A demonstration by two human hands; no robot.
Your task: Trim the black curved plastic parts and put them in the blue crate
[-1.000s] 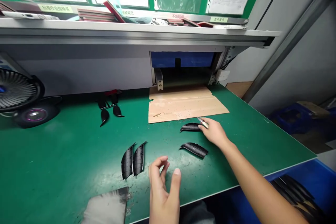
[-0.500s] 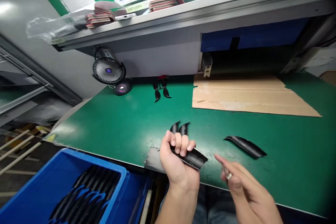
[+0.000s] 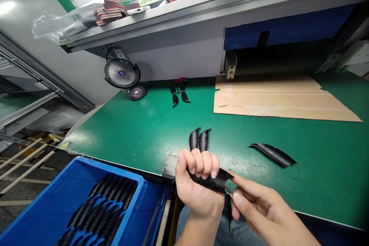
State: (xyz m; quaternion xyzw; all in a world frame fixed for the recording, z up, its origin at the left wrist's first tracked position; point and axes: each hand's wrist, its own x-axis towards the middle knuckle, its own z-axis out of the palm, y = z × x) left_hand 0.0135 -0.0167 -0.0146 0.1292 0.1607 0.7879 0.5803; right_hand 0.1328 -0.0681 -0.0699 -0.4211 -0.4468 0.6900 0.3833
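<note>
My left hand is wrapped around a curved black plastic part, whose hollow, ribbed side faces up. Its right end sticks out past my fingers. At that end, my right hand pinches a small, thin blade between thumb and fingers. The blade lies against or very close to the part's edge; exact contact is hard to make out. Just beyond my left hand, two similar black parts lie side by side on the green table. Another single black part lies to the right.
A blue bin at the lower left holds several stacked black parts. Flat cardboard covers the back right of the green table. A small fan stands at the back left, under a shelf. Small black pieces lie near the wall.
My right hand has moved left, bringing the blade to the end of the black part. My left hand keeps its grip. The camera view has shifted slightly.
</note>
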